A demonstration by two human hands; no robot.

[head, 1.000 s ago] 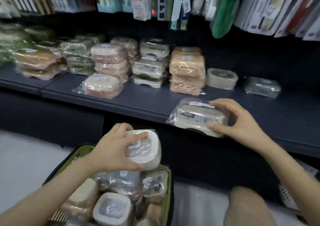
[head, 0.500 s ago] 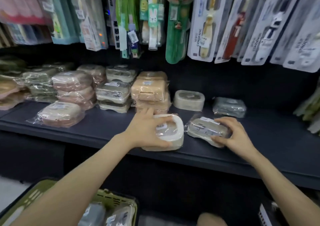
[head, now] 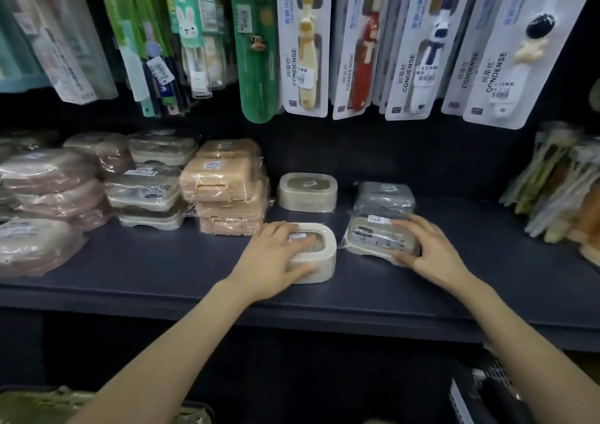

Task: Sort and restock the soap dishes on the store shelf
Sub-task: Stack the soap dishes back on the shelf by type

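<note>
On the dark blue shelf (head: 162,277), under a row of hanging toothbrush packs (head: 305,43), soap dishes stand in stacks. Pink oval dishes (head: 55,183) are piled at the far left, cream dishes with clear lids (head: 146,189) come next, and a peach stack (head: 224,186) stands nearest the middle. To the right of the peach stack a lone beige dish (head: 307,193) sits toward the back, with a grey dish in plastic wrap (head: 384,196) just beside it. The rim of a green basket (head: 39,404) shows at the bottom left corner, below the shelf.

Both arms reach in from below. The left hand (head: 272,261) lies over a cream soap dish (head: 319,254) that rests on the shelf in front of the beige dish and just right of the peach stack. Its fingers (head: 285,228) are spread across the lid and its thumb runs along the near wall, so it holds the dish from above. The right hand (head: 428,251) covers the right end of a wrapped soap dish (head: 373,238) set directly in front of the grey one. The fingers are moderately spread over the top and the thumb is tucked against the near side, gripping it. The two held dishes sit side by side, near each other but apart. A small price sticker (head: 297,236) shows on the cream lid between the left fingers.
</note>
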